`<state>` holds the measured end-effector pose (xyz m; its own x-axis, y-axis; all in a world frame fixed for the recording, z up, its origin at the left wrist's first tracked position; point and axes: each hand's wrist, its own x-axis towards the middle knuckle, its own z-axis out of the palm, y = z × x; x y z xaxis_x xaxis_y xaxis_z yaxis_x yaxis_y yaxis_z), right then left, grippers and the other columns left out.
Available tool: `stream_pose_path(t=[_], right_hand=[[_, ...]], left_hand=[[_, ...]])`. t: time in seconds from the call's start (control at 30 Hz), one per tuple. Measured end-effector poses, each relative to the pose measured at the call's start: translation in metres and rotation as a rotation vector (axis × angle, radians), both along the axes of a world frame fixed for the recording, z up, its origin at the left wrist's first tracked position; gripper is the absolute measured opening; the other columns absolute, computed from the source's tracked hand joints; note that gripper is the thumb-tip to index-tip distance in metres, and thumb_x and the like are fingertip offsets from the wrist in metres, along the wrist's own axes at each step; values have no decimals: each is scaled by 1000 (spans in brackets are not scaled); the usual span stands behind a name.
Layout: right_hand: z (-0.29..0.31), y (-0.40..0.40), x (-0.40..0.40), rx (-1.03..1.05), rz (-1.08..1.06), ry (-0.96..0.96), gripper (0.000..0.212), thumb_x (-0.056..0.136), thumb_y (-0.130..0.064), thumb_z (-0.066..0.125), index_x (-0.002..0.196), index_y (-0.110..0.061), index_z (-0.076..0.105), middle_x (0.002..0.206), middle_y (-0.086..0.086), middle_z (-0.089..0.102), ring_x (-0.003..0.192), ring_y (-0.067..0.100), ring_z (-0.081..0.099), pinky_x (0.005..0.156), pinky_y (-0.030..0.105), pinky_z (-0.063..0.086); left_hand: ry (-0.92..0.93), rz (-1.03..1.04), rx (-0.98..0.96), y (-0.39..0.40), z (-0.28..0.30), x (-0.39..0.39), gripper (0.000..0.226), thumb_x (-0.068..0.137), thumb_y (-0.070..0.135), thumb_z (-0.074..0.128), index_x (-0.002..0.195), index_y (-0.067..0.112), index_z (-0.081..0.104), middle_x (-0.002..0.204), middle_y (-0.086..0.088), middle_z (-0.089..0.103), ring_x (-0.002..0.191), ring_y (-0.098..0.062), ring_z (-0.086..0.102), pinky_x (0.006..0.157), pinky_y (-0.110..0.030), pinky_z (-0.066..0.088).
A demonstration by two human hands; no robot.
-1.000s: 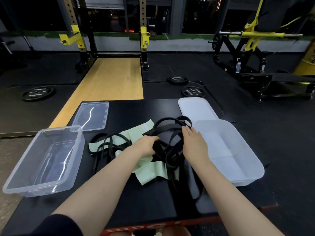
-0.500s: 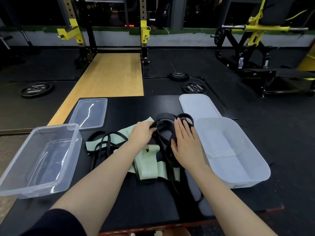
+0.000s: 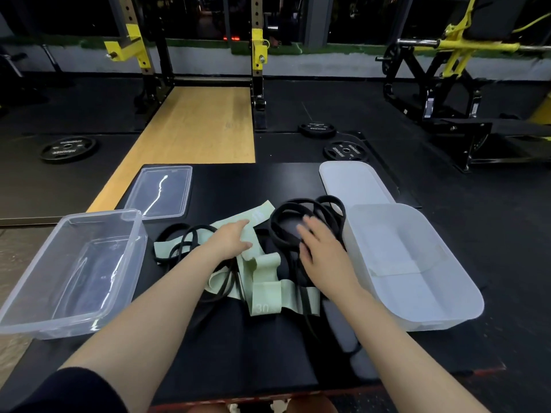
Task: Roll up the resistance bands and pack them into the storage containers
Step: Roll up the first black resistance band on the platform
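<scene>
- the black mat (image 3: 226,347) carries everything; its near edge runs along the bottom of the view, its far edge just beyond the two lids.
- a clear bin (image 3: 29,299) sits at the mat's left, its outer side overhanging the mat's left edge; its clear lid (image 3: 161,190) lies flat just beyond it.
- a white bin (image 3: 447,302) sits at the right, long axis running near-to-far and angled a little rightward; a white lid (image 3: 354,181) lies flat just past its far end.
- bare mat shows in front of the pile, between the forearms, and on the far side between the two lids.
- the green band (image 3: 268,296) is a flat strap, folded and crumpled mid-mat; one end points far-right toward the white lid, another fold marked "30" lies nearest.
- the black bands (image 3: 280,222) form a loose coil just beside the white bin's left wall, with strands trailing toward the near edge; thinner black loops (image 3: 179,242) lie left of the green band, near the clear bin.
- the left hand (image 3: 231,241) lies flat on the green band, fingers fairly straight, gripping nothing.
- the right hand (image 3: 320,250) is blurred, fingers spread and straight over the black coil, clasping nothing i can see.
</scene>
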<state>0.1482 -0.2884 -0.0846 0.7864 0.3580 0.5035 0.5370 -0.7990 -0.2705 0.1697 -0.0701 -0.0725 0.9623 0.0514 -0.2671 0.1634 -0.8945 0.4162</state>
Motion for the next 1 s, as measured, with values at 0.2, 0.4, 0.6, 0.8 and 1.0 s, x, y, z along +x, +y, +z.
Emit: stream_pose_path(t=[0.2,0.4,0.6,0.8,1.0], right_hand=[[-19,24,-15,-137,144,1,16,64,-13,80,78,-11,72,91,3,66,80,24,64,65,31,55],[-21,23,-17,-233,-80,68,38,48,-9,87,81,-10,69,101,7,65,80,23,65,60,31,52],[-9,11,-12,-267,-195,41,50,32,12,79,78,-2,67,98,16,65,70,30,63,47,31,49],[-15,7,-10,-253,-226,27,50,36,9,80,84,-1,69,102,17,66,78,32,65,59,34,54],[-22,9,-13,-223,-199,79,47,46,6,81,91,-1,69,109,18,65,88,33,66,65,36,55]], left_hand=[[70,-142,228,7,-9,-29,65,88,38,59,145,38,27,157,-3,15,140,-23,27,107,-37,34],[33,-176,336,5,-12,-39,48,93,34,49,139,39,38,151,0,28,136,-21,33,101,-34,38],[-35,-89,375,14,-15,-47,51,88,11,49,134,35,48,127,0,47,119,-21,48,94,-32,38],[-109,-44,438,30,-16,-50,56,86,0,43,131,33,52,122,0,53,116,-22,50,100,-30,32],[-218,171,126,29,-14,-51,22,91,24,52,105,26,69,106,3,68,103,-20,61,90,-30,43]])
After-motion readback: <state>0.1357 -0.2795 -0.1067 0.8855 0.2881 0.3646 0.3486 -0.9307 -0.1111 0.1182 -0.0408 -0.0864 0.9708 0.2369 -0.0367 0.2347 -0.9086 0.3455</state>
